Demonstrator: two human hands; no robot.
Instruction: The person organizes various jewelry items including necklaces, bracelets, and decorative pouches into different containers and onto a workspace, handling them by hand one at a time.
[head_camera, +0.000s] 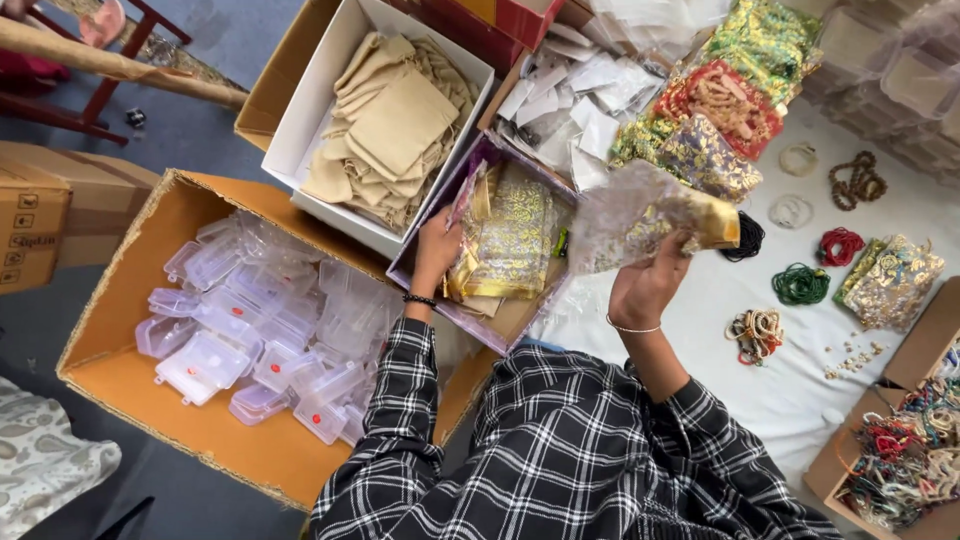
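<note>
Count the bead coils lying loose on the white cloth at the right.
5 clearly: black beside the right hand's pouch, green, red, brown, mixed-colour. Two pale rings may count too; others may be hidden.

The right hand (645, 285) holds a sheer, shimmery organza pouch (650, 215) with glossy gold print and a shiny gold band, while the left hand (435, 250) rests on similar glinting gold pouches (510, 240) in a smooth purple card box (500, 325). At eleven o'clock lie matt, coarse-woven beige cloth bags (390, 130) in a smooth white card box (300, 130). At nine o'clock, clear glossy plastic cases (260, 320) fill a rough, matt brown cardboard carton (210, 440), and the sleeves are soft checked cloth.
</note>
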